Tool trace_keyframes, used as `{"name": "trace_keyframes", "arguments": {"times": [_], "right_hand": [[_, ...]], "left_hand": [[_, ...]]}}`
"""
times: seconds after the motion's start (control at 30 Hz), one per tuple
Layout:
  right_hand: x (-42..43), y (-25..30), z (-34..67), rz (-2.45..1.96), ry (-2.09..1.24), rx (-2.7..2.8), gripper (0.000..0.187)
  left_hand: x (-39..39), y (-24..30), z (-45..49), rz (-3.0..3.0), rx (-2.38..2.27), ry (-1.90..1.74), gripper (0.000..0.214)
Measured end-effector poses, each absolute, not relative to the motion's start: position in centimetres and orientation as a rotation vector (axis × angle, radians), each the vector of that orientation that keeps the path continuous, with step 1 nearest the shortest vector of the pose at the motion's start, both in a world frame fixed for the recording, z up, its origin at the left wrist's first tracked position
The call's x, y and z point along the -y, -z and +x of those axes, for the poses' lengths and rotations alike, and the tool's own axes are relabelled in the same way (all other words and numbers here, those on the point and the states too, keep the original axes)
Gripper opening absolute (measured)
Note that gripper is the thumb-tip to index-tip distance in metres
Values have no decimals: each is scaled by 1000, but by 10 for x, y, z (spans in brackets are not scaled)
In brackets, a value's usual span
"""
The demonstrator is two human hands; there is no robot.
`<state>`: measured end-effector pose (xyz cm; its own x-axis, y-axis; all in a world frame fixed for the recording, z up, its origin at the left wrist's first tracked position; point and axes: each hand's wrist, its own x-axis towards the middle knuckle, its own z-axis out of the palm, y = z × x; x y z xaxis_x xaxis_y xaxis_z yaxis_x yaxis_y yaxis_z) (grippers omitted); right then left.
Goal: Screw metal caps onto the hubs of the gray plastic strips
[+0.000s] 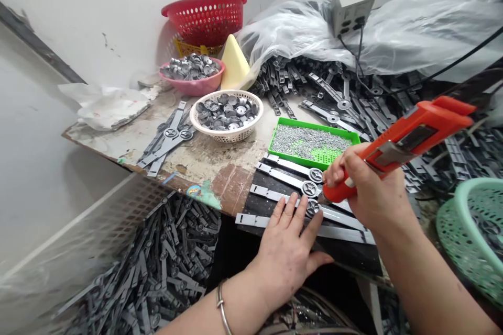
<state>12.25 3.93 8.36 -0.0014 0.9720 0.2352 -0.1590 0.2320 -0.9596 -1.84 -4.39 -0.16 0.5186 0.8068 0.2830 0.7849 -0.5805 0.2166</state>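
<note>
My right hand (377, 193) is wrapped round an orange electric screwdriver (412, 138), which tilts down to the left. Its tip reaches the round spoked hub (313, 207) of a grey plastic strip (271, 194). Flat and with fingers spread, my left hand (288, 251) lies over the nearest grey strip (255, 221), its fingertips beside that hub. Two more strips with round hubs (309, 188) lie in a row behind, on a black mat (251, 207). A green tray (293, 159) of small metal screws stands just beyond them. The screwdriver's very tip is hard to make out.
Round grey parts fill a white basket (231, 137) and a pink bowl (196, 87). Loose strips (168, 138) lie left; heaps of strips (165, 256) sit below and behind right. A cable runs from a power box (353, 2). A mint basket (463, 220) stands right.
</note>
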Motion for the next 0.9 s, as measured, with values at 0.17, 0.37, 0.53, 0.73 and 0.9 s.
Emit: {"name": "trace_keyframes", "arguments": {"times": [0.17,0.37,0.53,0.73,0.9], "right_hand": [[-37,-84,120,-916,-1136,1208,29],[-34,-85,119,-912,-1141,1202,29],[-34,-83,123,-913,-1112,1219,27],[-33,-82,125,-927,-1075,1269,26],[-33,-81,123,-926,-1078,1252,27]], "left_hand": [[43,2,-17,2686,-1397,-555,69],[42,2,-18,2691,-1384,-537,66],[42,3,-18,2701,-1395,-534,65],[43,6,-17,2700,-1407,-553,64],[43,5,-16,2695,-1406,-548,59]]}}
